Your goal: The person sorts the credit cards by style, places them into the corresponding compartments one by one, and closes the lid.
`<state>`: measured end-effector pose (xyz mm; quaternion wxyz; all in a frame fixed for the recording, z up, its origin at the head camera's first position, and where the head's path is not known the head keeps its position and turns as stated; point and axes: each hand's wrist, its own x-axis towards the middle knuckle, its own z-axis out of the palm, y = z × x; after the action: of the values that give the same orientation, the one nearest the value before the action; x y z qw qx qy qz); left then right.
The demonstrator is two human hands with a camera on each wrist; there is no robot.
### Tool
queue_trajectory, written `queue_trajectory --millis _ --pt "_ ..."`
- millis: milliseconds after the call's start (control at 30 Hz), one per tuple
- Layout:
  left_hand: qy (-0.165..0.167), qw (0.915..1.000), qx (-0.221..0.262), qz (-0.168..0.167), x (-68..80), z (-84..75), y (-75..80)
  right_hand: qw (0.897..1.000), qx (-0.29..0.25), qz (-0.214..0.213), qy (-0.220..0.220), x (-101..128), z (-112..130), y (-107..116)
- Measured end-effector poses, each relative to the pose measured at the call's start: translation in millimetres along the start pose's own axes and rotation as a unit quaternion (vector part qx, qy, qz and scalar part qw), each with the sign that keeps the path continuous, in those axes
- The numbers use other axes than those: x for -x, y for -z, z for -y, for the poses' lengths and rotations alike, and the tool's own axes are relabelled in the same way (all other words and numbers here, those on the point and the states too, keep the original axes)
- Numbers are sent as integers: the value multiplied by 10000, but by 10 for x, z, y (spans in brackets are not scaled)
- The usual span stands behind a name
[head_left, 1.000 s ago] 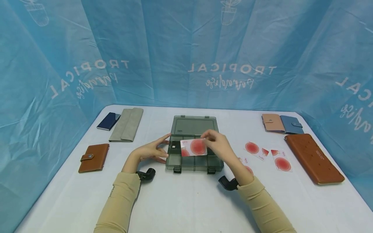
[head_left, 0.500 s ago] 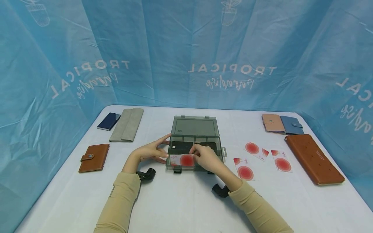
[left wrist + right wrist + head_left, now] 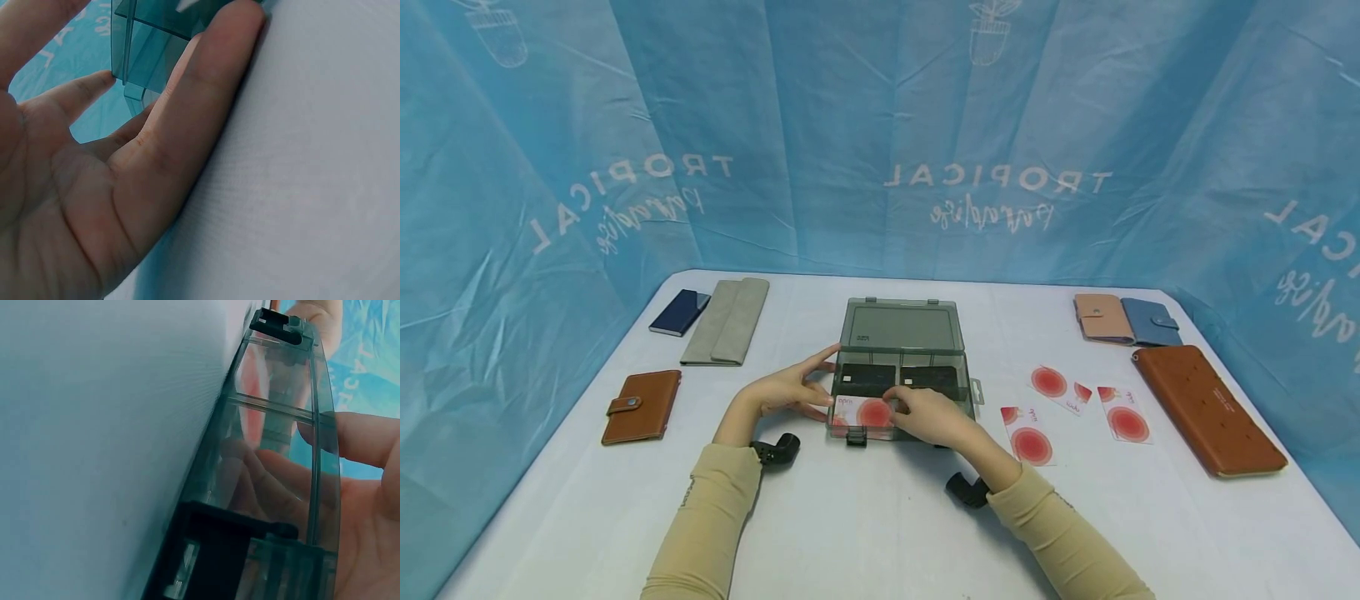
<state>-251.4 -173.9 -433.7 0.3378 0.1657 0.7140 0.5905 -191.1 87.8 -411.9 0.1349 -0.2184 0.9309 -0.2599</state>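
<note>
A translucent green-grey divided plastic box (image 3: 902, 327) lies with its lid folded back in the head view. My left hand (image 3: 786, 390) steadies its left side, fingers spread and touching the wall. My right hand (image 3: 928, 417) pinches the right end of a white card with red circles (image 3: 865, 412), which lies within the front left compartment. Through the clear front wall in the right wrist view, the fingers (image 3: 269, 481) show inside the box at the card's end. Two black cards, one left (image 3: 867, 382) and one right (image 3: 931, 380), occupy the back compartments.
Right of the box, three red-and-white cards (image 3: 1032, 446) lie on the white table (image 3: 850, 533). Farther right are a long brown wallet (image 3: 1210, 408), a pink holder (image 3: 1102, 317) and a blue one (image 3: 1150, 322). A brown snap wallet (image 3: 642, 407), grey wallet (image 3: 725, 322) and navy holder (image 3: 679, 312) sit left.
My right hand has carried the card left and down from above the box into its front left compartment, where the card now lies flatter. My left hand has stayed at the box's side.
</note>
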Motion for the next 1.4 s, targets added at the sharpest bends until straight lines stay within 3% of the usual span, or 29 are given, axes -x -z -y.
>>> queue_trajectory --millis 233,467,600,767,1033,1200,1300,1400 --pt "1 10000 -55 -6 6 -7 -10 9998 -171 38 131 20 -24 50" --pt "-2 10000 -65 6 12 -5 -7 9923 -941 -551 589 246 -168 350" --pt "-68 9999 -43 65 16 -3 -3 9885 -1148 -842 503 444 -377 544" --pt "-64 10000 17 60 4 -4 -10 9890 -1076 -1017 42 649 -746 649" --pt "-20 10000 -33 -2 1 2 -6 9940 -685 -585 -617 883 -1154 663" --pt "-15 10000 -67 8 -7 15 2 9866 -493 -484 -1481 1006 -1212 643" --pt "-6 10000 -66 4 -6 16 4 9788 -22 -337 -2019 1059 -1180 615" --pt "-6 10000 -83 -9 -1 15 3 9723 510 -228 -2269 1072 -1126 580"
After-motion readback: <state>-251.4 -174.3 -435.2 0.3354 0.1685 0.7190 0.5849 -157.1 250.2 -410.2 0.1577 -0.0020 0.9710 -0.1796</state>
